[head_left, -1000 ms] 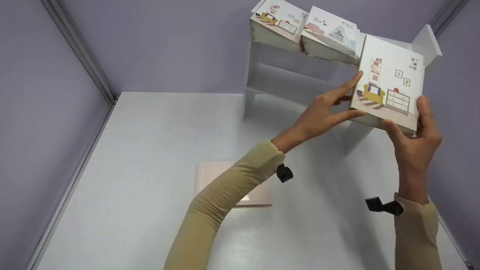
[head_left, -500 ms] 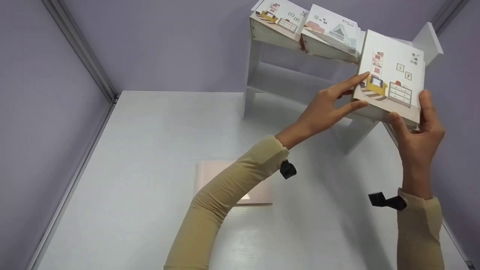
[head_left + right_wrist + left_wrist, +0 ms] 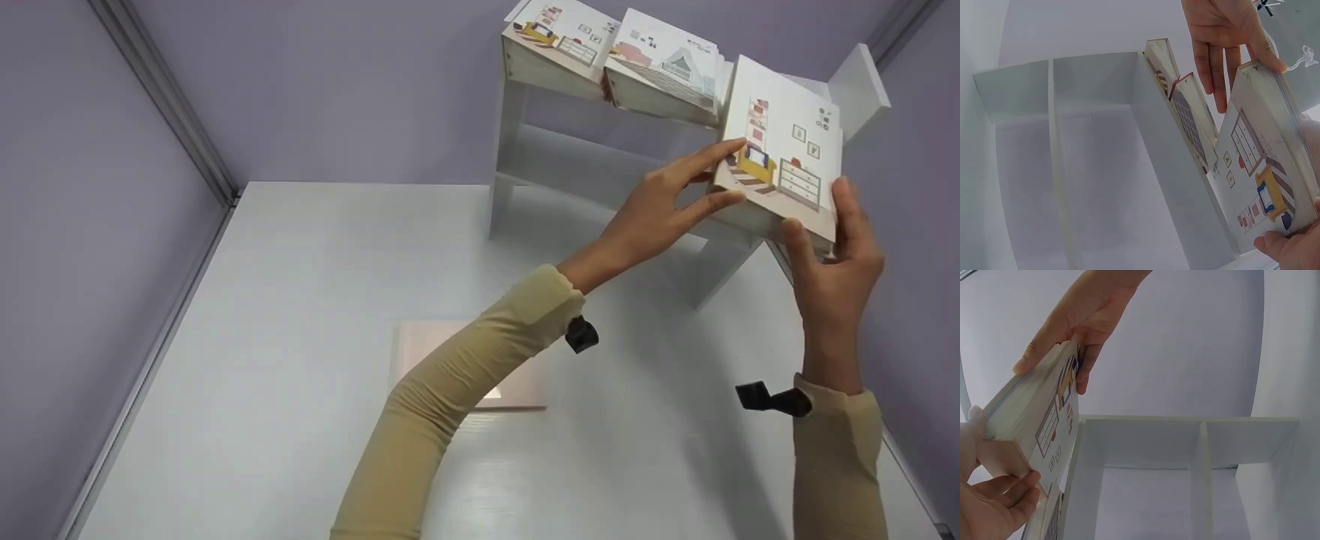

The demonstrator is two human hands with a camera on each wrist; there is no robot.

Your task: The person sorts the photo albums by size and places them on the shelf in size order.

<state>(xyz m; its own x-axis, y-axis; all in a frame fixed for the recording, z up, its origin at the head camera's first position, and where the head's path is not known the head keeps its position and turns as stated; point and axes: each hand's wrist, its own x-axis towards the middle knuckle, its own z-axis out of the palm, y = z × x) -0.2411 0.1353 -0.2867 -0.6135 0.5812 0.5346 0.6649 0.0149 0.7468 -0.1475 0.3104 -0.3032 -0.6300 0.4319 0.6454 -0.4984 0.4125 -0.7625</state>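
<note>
Both hands hold a thick white book [image 3: 787,142] with a yellow sofa and a dresser on its cover. It is tilted at the right end of the white shelf unit's top [image 3: 859,86]. My left hand [image 3: 656,202] grips its left edge, thumb at the lower edge and fingers on the cover. My right hand [image 3: 836,266] grips the lower right corner. In the left wrist view the left hand [image 3: 1092,318] comes from above. Whether the book rests on the shelf, I cannot tell. Left of it lean a book with a grey building [image 3: 667,64] and a sofa-cover book [image 3: 566,37].
Below, the shelf unit has a middle board [image 3: 577,161] and side panels [image 3: 499,165]. A flat pink thing, perhaps a book [image 3: 517,382], lies on the white table [image 3: 315,255], partly under the left sleeve. Purple walls [image 3: 352,90] stand behind and at the sides.
The held book and both hands have moved slightly up and away, toward the shelf top. The other books and the pink thing have stayed put.
</note>
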